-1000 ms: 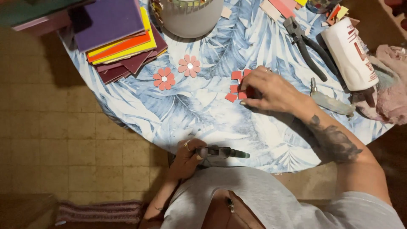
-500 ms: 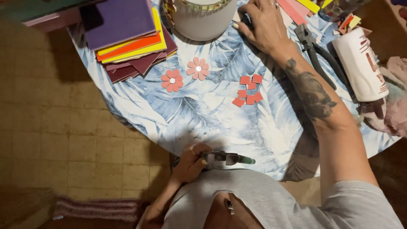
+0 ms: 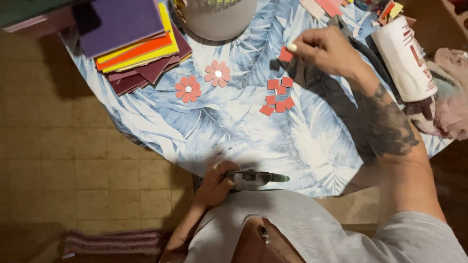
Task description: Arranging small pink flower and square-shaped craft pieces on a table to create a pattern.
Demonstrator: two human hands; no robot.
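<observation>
My right hand point(image 3: 327, 49) hovers over the far side of the round table, pinching a small red foam square point(image 3: 285, 54) between thumb and fingers. Just below it several red foam squares point(image 3: 278, 95) lie in a loose cluster on the leaf-print cloth point(image 3: 229, 126). My left hand point(image 3: 214, 183) rests at the table's near edge, gripping a dark hole punch point(image 3: 256, 178) with a green tip. Two finished foam flowers lie to the left of the cluster, one red point(image 3: 188, 89) and one pink point(image 3: 218, 73).
A stack of coloured foam sheets point(image 3: 131, 39) sits at the far left. A grey round container point(image 3: 219, 17) stands at the top. A white glue bottle point(image 3: 405, 58), black pliers point(image 3: 370, 53) and foam scraps lie at the right. A tiled floor point(image 3: 73, 160) lies beyond the left edge.
My right hand drew back from the grey container toward the cluster and now holds a red foam square. My left hand stays on the punch.
</observation>
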